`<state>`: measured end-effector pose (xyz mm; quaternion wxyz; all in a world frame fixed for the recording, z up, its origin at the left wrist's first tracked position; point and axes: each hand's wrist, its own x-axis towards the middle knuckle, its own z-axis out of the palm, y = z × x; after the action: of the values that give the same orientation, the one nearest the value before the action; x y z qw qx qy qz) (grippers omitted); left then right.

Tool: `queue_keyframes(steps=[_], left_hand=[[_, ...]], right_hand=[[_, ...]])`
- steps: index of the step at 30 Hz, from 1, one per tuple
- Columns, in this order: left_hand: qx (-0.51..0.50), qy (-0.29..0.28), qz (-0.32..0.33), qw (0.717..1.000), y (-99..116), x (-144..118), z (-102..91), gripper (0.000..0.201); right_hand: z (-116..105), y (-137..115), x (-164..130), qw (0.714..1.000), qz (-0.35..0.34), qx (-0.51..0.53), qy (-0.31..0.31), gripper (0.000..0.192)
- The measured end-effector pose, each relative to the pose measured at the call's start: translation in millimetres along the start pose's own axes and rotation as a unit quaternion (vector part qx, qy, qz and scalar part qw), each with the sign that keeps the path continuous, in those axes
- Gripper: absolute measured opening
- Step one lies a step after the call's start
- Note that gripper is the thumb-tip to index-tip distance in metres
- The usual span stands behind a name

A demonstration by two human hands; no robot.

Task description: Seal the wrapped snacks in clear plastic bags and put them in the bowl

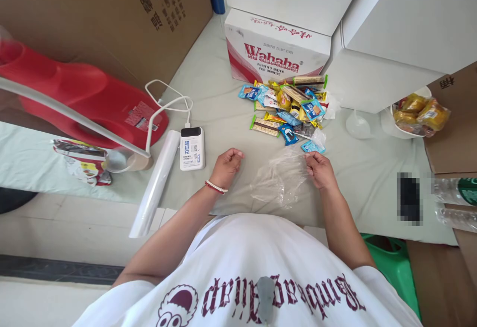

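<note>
A crumpled sheet of clear plastic film [279, 183] lies on the cloth-covered table in front of my body. My right hand [319, 169] pinches its upper right edge between thumb and fingers. To the left of the film, my left hand [226, 166] is closed, thumb against curled fingers; whether anything thin is in it cannot be made out. Just beyond the film is a pile of wrapped snacks [286, 103], with blue, yellow and green-ended packets. One blue packet [312, 146] lies close to my right fingertips.
A white power bank [193, 150] with a cable and a plastic roll [154, 185] lie left, near a red plastic container [85, 93]. Behind the snacks stands a Wahaha carton [278, 48]. Rightward are a white tub [400, 128] of wrapped food and plastic bottles [454, 190].
</note>
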<state>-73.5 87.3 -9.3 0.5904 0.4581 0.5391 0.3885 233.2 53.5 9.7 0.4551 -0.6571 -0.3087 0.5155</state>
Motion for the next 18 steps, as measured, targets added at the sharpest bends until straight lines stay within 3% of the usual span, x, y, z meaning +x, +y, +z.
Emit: queue_keyframes(steps=[3, 6, 9, 11, 15, 18], left_hand=[[0.106, -0.001, 0.041, 0.994, 0.4, 1.3, 3.4, 0.036], [0.231, -0.039, 0.073, 0.969, 2.0, 0.1, 30.8, 0.026], [0.429, -0.053, 0.103, 0.896, 3.1, -1.0, 65.5, 0.027], [0.506, -0.045, 0.117, 0.853, 2.8, -2.6, 82.4, 0.034], [0.563, -0.052, 0.142, 0.812, -1.7, -10.2, 95.1, 0.036], [0.562, -0.074, 0.143, 0.811, -6.3, -12.8, 92.6, 0.028]], right_hand=[[0.2, 1.9, -1.3, 1.0, 0.008, 0.015, -0.007, 0.037], [9.3, 1.9, -0.7, 0.999, 0.004, 0.018, -0.026, 0.036], [16.2, 0.9, 1.2, 0.999, -0.015, 0.014, -0.026, 0.037], [15.6, 0.6, 2.0, 0.999, -0.027, 0.006, -0.015, 0.037], [5.6, 3.2, 1.7, 0.999, -0.039, -0.01, 0.02, 0.035], [-1.0, 8.6, 1.1, 0.998, -0.037, -0.006, 0.041, 0.035]])
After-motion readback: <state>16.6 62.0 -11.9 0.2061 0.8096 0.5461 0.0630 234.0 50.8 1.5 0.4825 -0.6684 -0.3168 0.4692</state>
